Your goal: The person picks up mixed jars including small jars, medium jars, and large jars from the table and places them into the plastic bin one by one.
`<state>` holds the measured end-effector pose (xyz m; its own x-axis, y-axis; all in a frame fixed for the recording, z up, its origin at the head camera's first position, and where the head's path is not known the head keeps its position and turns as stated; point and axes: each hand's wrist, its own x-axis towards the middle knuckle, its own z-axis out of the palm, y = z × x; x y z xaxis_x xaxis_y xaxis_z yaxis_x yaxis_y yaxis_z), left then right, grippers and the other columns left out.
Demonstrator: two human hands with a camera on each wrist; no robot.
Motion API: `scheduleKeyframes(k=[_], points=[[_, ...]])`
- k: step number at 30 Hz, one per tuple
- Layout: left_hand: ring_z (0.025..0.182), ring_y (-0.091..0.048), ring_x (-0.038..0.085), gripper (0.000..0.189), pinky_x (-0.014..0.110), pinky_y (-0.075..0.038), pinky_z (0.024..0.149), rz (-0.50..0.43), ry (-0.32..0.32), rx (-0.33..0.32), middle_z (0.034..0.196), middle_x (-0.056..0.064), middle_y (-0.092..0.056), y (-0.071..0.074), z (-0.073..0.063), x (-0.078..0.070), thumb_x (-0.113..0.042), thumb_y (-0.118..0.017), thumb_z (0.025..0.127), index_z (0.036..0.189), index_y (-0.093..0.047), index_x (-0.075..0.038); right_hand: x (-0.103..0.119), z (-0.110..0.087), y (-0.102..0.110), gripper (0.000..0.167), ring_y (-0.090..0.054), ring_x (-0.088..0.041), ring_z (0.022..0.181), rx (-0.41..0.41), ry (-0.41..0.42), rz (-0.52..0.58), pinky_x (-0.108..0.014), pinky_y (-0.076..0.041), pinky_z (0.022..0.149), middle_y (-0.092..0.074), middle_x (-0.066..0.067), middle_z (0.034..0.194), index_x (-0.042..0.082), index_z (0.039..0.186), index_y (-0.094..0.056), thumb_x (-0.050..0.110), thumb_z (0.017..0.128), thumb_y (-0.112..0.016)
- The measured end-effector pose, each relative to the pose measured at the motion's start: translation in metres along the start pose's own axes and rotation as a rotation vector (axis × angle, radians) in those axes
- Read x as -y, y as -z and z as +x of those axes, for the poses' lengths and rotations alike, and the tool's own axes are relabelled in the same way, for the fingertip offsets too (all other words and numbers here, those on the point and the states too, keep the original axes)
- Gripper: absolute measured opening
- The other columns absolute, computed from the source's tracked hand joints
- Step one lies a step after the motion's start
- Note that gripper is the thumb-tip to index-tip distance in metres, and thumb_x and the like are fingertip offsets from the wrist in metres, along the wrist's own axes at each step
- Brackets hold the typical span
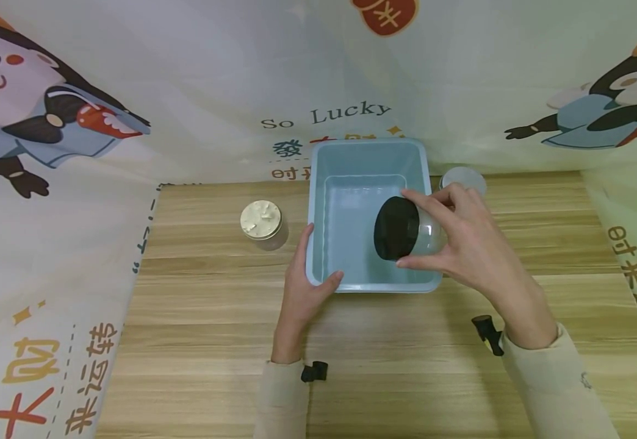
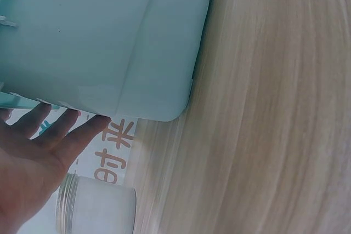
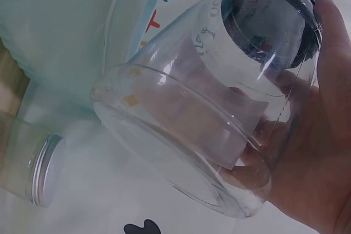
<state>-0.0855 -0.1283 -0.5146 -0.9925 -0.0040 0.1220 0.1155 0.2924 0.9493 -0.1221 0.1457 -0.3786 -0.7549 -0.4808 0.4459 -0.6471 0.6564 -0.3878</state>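
In the head view a clear jar with a black lid [image 1: 396, 228] is tilted over the right part of a light-blue plastic basin [image 1: 370, 288]. My right hand [image 1: 469, 241] grips this jar, thumb on one side and fingers on the other. Through its clear wall [image 3: 181, 113] in the right wrist view, a pale rectangular patch shows. At the basin's front left corner is my left hand [image 1: 307, 289], its thumb over the rim and its fingers along the outside of the left wall. The left wrist view shows those fingers [image 2: 82, 135] against the basin's side.
Left of the basin a jar with a pale metallic lid [image 1: 261, 219] stands on the wooden table [image 1: 203, 341]. Another jar with a silver lid [image 1: 464, 178] stands behind my right hand. A printed cloth [image 1: 214, 79] hangs behind and around the table.
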Motion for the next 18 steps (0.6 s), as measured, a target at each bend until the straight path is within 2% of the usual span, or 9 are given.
scheduleKeyframes(k=[2,7,14,18], points=[[0.126,-0.05,0.034,0.092,0.057,-0.041,0.1,0.0,-0.001,0.002,0.151,0.009,-0.043,0.0,0.0001,0.0002,-0.036,-0.076,0.078,0.155,-0.027,-0.036,0.0007,0.0002,0.0004,0.097,-0.043,-0.024,0.085,0.004,0.001,0.0,-0.04,-0.032,0.077,-0.051,-0.01,0.094,0.014,0.139,-0.059,0.083,0.071,-0.052],[0.126,-0.05,0.03,0.091,0.056,-0.041,0.101,-0.001,-0.002,0.007,0.151,0.006,-0.044,-0.0005,0.0005,0.001,-0.041,-0.076,0.078,0.156,-0.027,-0.034,0.0036,0.0007,0.0015,0.095,-0.044,-0.024,0.086,0.01,0.014,0.005,-0.041,-0.032,0.078,-0.051,-0.011,0.095,0.015,0.139,-0.058,0.081,0.071,-0.056],[0.127,-0.05,0.037,0.098,0.057,-0.04,0.101,0.005,-0.012,-0.003,0.152,0.014,-0.043,-0.0009,0.0006,0.0,-0.069,-0.069,0.076,0.156,-0.028,-0.031,0.0074,0.002,0.0021,0.094,-0.043,-0.024,0.083,0.012,0.036,-0.005,-0.04,-0.032,0.077,-0.05,-0.01,0.093,0.016,0.14,-0.058,0.081,0.072,-0.053],[0.129,-0.048,0.037,0.1,0.056,-0.039,0.102,0.013,-0.012,-0.007,0.153,0.012,-0.041,-0.001,0.0002,-0.001,-0.076,-0.066,0.074,0.156,-0.028,-0.033,0.009,0.0031,0.002,0.095,-0.043,-0.024,0.082,0.013,0.041,-0.008,-0.04,-0.031,0.076,-0.05,-0.01,0.093,0.015,0.14,-0.058,0.082,0.073,-0.053]])
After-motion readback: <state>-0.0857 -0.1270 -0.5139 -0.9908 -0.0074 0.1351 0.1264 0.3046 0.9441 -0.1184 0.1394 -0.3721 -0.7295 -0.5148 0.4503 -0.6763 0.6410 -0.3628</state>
